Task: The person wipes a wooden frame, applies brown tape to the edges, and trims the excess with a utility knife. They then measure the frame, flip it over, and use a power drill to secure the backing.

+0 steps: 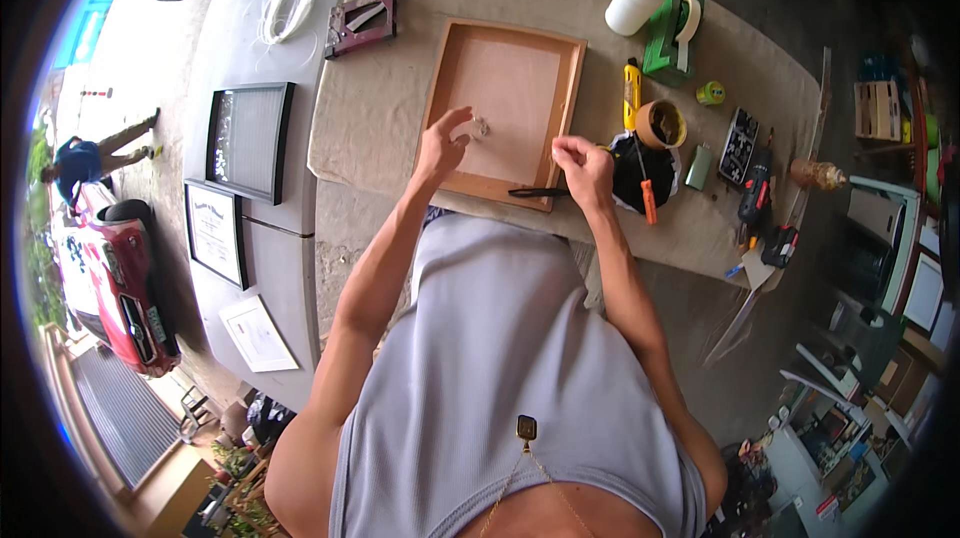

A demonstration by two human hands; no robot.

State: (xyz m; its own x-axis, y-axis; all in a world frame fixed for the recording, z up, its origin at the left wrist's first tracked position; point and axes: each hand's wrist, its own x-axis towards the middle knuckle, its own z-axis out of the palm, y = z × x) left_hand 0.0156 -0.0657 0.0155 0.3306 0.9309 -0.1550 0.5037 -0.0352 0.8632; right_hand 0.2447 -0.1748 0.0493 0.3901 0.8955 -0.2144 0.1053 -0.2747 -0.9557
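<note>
A shallow wooden frame (574,68) with a pinkish-brown backing lies on the cloth-covered table in front of me. My left hand (444,145) is over its left rim, thumb and fingers apart, with nothing held. Just right of those fingertips, a small pale clump (480,127) rests on the backing; its kind is too small to tell. My right hand (586,168) is at the frame's right rim with thumb and fingertips pinched together. Whatever they may hold is too small to make out. A slim black object (537,192) lies across the near rim beside my right wrist.
Right of the frame are a yellow cutter (631,96), a tape roll (661,125), an orange screwdriver (648,188), a green tape dispenser (662,48), a spray bottle (634,4) and a drill (756,194). A staple gun (362,23) lies far left; black frames (250,141) lie beyond.
</note>
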